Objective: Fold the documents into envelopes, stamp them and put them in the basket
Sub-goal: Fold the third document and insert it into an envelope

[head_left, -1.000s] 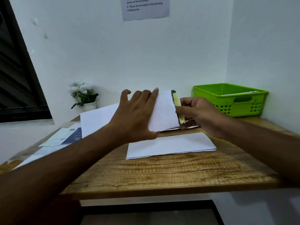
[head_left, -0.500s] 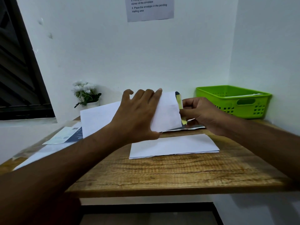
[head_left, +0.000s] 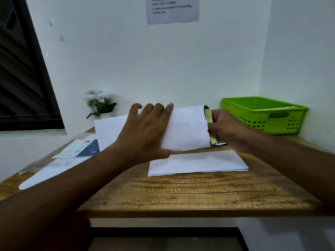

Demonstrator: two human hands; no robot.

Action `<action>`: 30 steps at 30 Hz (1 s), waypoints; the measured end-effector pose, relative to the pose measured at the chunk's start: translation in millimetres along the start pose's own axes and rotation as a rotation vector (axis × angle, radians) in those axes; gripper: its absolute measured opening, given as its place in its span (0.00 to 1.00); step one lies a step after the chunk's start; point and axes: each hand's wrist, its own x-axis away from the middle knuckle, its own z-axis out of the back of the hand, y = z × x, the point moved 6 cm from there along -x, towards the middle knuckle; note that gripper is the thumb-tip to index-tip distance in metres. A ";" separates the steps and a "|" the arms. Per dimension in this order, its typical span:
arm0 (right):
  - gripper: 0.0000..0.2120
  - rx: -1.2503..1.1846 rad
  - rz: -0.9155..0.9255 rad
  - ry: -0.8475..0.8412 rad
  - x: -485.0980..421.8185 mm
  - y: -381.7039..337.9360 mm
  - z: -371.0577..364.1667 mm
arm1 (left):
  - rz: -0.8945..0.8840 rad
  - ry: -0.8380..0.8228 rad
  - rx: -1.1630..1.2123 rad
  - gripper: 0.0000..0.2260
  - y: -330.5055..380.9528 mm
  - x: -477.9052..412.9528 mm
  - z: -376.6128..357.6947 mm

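Envelope point(head_left: 186, 129): white, held in the air, left of the basket point(head_left: 290, 122).
Document point(head_left: 208, 115): dark and yellow edge protruding from the envelope's basket-side end.
Left hand point(head_left: 145, 131): clasps the envelope, on the side away from the basket.
Right hand point(head_left: 224, 127): pinches the document, just left of the basket.
Folded sheet point(head_left: 197, 163): lying flat, left of the basket and nearer the camera.

Office mailing corner: wood-grain desk point(head_left: 181, 192), printed instruction sheet point(head_left: 172, 9) at 12 o'clock, green plastic basket point(head_left: 262, 122) at 2 o'clock.

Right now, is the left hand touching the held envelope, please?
Touching: the head view shows the left hand gripping the envelope, thumb under, fingers over.
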 end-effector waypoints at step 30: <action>0.17 0.939 -0.013 -0.546 1.4 12.3 2.8 | 0.019 -0.150 0.032 0.47 -75.8 25.4 -49.8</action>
